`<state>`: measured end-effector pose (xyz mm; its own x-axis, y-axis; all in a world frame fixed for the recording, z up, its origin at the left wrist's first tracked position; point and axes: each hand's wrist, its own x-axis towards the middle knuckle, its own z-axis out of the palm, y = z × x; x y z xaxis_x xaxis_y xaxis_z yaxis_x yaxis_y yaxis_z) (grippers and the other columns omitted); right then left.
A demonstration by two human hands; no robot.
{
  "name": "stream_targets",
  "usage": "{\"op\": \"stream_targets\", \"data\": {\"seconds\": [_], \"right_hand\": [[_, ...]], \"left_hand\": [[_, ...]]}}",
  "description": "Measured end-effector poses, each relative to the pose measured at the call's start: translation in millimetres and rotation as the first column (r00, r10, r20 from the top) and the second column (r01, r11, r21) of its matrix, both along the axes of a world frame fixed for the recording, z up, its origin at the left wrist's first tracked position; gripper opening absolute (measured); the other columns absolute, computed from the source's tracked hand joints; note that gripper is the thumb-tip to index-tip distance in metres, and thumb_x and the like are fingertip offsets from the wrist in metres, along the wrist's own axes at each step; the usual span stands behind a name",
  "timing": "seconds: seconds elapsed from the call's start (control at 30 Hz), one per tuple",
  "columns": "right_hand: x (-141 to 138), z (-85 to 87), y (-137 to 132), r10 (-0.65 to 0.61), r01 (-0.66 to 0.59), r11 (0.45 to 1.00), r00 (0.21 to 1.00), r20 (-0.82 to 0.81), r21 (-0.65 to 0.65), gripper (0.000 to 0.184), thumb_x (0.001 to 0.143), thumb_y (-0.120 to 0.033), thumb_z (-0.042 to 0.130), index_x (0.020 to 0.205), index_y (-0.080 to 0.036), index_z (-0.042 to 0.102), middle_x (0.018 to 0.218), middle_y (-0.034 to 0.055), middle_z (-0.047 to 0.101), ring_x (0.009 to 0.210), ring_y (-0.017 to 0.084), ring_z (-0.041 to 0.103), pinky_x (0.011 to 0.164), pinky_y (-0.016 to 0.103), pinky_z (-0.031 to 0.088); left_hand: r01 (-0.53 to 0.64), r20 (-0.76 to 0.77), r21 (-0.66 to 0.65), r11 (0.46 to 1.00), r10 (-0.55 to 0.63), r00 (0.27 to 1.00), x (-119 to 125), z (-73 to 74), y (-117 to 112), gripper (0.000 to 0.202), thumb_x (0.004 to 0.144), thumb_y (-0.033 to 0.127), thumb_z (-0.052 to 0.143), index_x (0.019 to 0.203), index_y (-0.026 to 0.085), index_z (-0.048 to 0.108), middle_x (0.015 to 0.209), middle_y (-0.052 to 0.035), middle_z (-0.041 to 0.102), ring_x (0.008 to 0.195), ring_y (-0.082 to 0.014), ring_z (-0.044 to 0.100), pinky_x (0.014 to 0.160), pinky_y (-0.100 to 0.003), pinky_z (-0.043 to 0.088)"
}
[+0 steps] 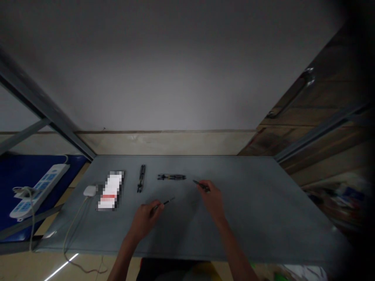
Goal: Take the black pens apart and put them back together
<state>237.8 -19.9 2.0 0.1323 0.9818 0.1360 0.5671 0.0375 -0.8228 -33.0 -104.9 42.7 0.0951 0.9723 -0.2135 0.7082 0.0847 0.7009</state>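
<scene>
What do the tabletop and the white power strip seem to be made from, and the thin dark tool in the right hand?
The tabletop looks like grey painted sheet metal or laminate, matte with a sheen. The power strip looks like smooth moulded white plastic. The thin dark tool seems plastic or metal, too small to tell.

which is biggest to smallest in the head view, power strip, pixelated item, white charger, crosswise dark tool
Power strip, then pixelated item. The crosswise dark tool and white charger are too close to rank: the tool looks longer, the charger bulkier.

Left hand (143, 220) and right hand (212, 199) pinch slim dark tools (167, 201) over a grey table (258, 218).
</scene>
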Motion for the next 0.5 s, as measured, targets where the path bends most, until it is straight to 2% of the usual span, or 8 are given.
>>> {"op": "stream_targets", "data": {"seconds": [0.07, 0.23, 0.37, 0.43, 0.5], "right_hand": [[-11.3, -4.4, 13.6, -0.01, 0.006, 0.999, 0.995, 0.101, 0.043, 0.024, 0.087, -0.033, 0.054, 0.097, -0.015, 0.066, 0.093, 0.0115, 0.072, 0.085, 0.022, 0.065, 0.083, 0.035, 0.048], [-31.3, -10.0, 29.7, -0.028, 0.012, 0.996, 0.984, 0.179, 0.085, 0.024, 0.087, -0.028, 0.054, 0.101, -0.014, 0.066, 0.102, 0.014, 0.069, 0.098, 0.025, 0.057, 0.095, 0.041, 0.041], [-31.6, -10.8, 18.1, -0.024, 0.0, 0.99, 0.986, 0.167, 0.142, 0.031, 0.09, -0.031, 0.051, 0.112, -0.013, 0.064, 0.11, 0.0159, 0.066, 0.104, 0.027, 0.057, 0.097, 0.042, 0.042], [-28.1, -10.2, 4.5, -0.05, 0.031, 0.981, 0.994, 0.095, 0.193, 0.032, 0.093, -0.036, 0.048, 0.11, -0.015, 0.065, 0.111, 0.0153, 0.065, 0.106, 0.027, 0.057, 0.097, 0.042, 0.043], [-25.0, -8.6, -12.9, -0.048, 0.047, 0.983, 0.999, 0.0, 0.179, 0.032, 0.094, -0.041, 0.047, 0.104, -0.017, 0.066, 0.106, 0.013, 0.067, 0.101, 0.026, 0.061, 0.092, 0.04, 0.046]], "left_hand": [[-0.022, -0.004, 0.01, 1.0, 0.022, 1.0, 6.6, -3.0, -2.4, 0.042, 0.092, 0.052, 0.036, 0.079, 0.022, 0.061, 0.052, 0.0041, 0.048, 0.052, -0.0132, 0.048, 0.056, -0.024, 0.029], [-0.002, 0.008, 0.023, 1.0, 0.001, 1.0, 19.2, -8.3, -8.9, 0.045, 0.092, 0.055, 0.036, 0.069, 0.021, 0.055, 0.051, 0.0042, 0.045, 0.051, -0.0122, 0.046, 0.055, -0.025, 0.028], [0.006, -0.001, 0.003, 1.0, -0.006, 1.0, 24.5, -11.7, -8.9, 0.047, 0.092, 0.058, 0.035, 0.07, 0.021, 0.056, 0.051, 0.0044, 0.045, 0.05, -0.0125, 0.048, 0.054, -0.025, 0.028], [0.001, -0.019, 0.0, 1.0, -0.001, 1.0, 26.3, -12.3, -7.2, 0.048, 0.092, 0.059, 0.035, 0.07, 0.022, 0.057, 0.051, 0.0044, 0.046, 0.051, -0.0128, 0.05, 0.055, -0.025, 0.029], [0.004, -0.039, 0.008, 1.0, -0.003, 0.999, 28.4, -12.0, -5.0, 0.048, 0.092, 0.059, 0.036, 0.07, 0.022, 0.059, 0.051, 0.0041, 0.049, 0.051, -0.0131, 0.052, 0.055, -0.025, 0.03]]}}
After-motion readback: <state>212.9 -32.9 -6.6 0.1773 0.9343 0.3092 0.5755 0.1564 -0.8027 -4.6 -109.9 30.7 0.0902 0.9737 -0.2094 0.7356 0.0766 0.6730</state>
